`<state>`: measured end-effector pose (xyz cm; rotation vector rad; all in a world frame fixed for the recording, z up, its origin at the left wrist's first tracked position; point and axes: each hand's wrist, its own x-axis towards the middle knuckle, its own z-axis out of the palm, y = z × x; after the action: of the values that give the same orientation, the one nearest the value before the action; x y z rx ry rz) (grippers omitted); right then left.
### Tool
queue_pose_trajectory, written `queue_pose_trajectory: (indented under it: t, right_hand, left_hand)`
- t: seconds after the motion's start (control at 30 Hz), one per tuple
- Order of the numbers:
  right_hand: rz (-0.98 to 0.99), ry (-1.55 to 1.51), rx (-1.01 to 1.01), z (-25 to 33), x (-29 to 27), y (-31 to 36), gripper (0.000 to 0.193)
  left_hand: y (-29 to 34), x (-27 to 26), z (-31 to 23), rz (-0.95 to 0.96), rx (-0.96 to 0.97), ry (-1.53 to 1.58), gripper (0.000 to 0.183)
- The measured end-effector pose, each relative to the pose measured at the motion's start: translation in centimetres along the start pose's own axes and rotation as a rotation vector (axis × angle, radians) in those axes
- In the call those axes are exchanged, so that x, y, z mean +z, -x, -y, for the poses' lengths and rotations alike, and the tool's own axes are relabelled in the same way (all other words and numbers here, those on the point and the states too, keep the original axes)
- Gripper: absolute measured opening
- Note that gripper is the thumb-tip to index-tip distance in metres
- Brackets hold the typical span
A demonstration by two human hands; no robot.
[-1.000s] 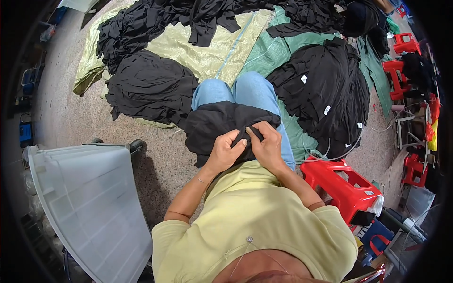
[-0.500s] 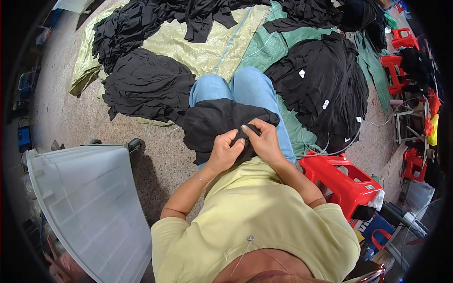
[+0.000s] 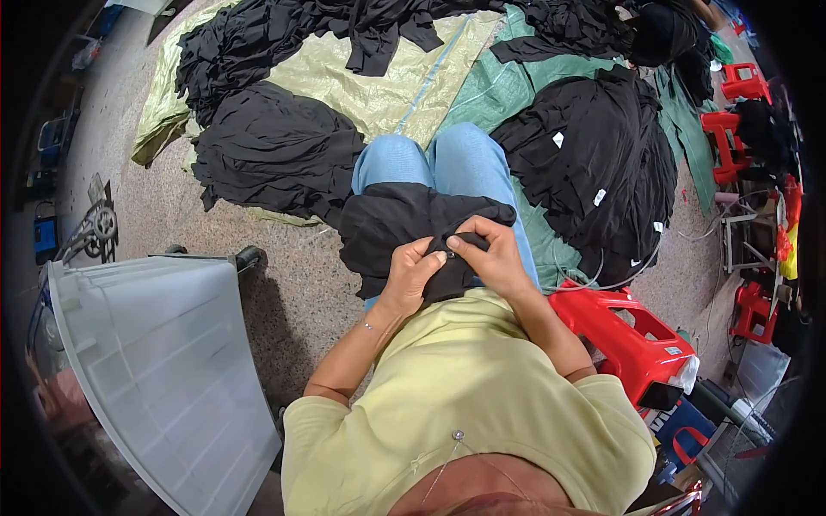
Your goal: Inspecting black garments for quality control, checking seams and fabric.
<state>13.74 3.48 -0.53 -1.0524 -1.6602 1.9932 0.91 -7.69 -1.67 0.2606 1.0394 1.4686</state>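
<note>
A black garment (image 3: 387,225) lies bunched over my lap, across the knees of my blue jeans. Near its edge, my left hand (image 3: 413,273) pinches the cloth between thumb and fingers. Close beside it, my right hand (image 3: 492,255) grips a folded bit of the same fabric, thumb pointing toward the left thumb. Between the two thumbs shows a small dark, slightly shiny spot too small to make out. The fingers under the cloth are partly hidden.
Piles of black garments lie to the left (image 3: 267,155) and right (image 3: 594,163), on yellow and green woven sheets (image 3: 404,86). A wheeled white plastic bin (image 3: 172,370) stands at my left. A red stool (image 3: 619,331) is at my right, with a dark phone-like object (image 3: 661,396) on it.
My hands stay on the garment, and the pinched edge has opened slightly between the thumbs. The whole view has shifted a little, and a wheeled dark frame now shows behind the bin.
</note>
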Motion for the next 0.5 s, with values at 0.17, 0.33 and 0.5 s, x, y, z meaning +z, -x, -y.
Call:
queue_pose_trajectory:
  t: [0.17,0.33,0.5]
  right_hand:
    - [-0.150,0.237,-0.168,0.0,0.8,-0.1,0.011]
    - [-0.082,-0.061,-0.172,-0.2,0.3,-1.3,0.044]
    - [0.328,0.670,-0.151,3.4,-3.7,0.9,0.033]
  left_hand:
    - [-1.1,0.8,0.3,-0.084,-0.069,0.049,0.013]
    - [-1.6,0.4,-1.1,-0.054,0.034,-0.091,0.017]
    - [-2.5,0.1,-3.4,-0.006,0.695,-1.053,0.036]
